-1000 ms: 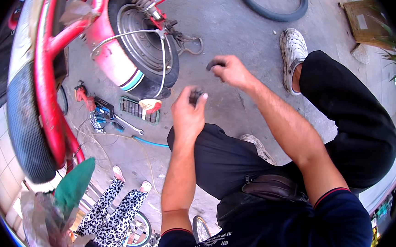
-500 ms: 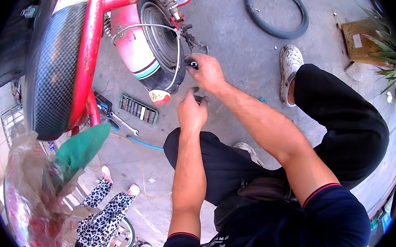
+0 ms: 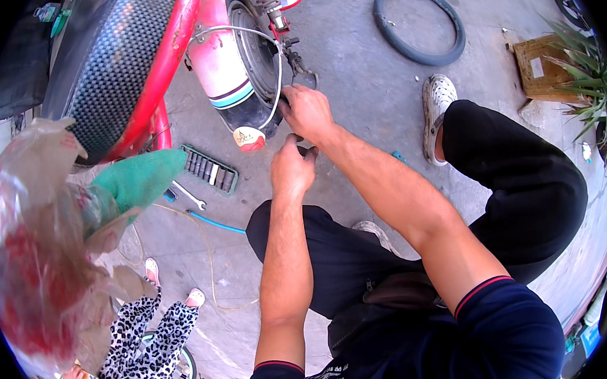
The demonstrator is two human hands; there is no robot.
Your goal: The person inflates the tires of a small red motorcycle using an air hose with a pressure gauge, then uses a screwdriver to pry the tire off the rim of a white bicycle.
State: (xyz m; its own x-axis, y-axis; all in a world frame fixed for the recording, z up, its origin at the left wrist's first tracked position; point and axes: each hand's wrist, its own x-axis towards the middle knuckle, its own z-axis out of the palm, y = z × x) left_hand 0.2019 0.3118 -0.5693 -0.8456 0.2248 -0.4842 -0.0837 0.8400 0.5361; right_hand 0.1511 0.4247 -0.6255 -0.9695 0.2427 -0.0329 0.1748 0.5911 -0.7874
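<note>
Scooter wheel (image 3: 256,63) stands at the far left of centre, mounted in the red frame (image 3: 163,67). Right hand (image 3: 310,112): fingers bent at the wheel's right edge; whether they pinch a part cannot be told. Left hand (image 3: 293,166): just nearer, fingers curled, grip contents unclear. Mounting appears done; handwork at the wheel appears unfinished. Remaining extent cannot be judged. Socket set (image 3: 210,171) and wrench (image 3: 189,194) lie unused.

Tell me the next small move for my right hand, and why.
Perhaps steady your bare right hand against the round, black rubber-tyred wheel: it appears right beside the wheel's edge, though contact is unclear, and your bare left hand is just below it in view.
</note>
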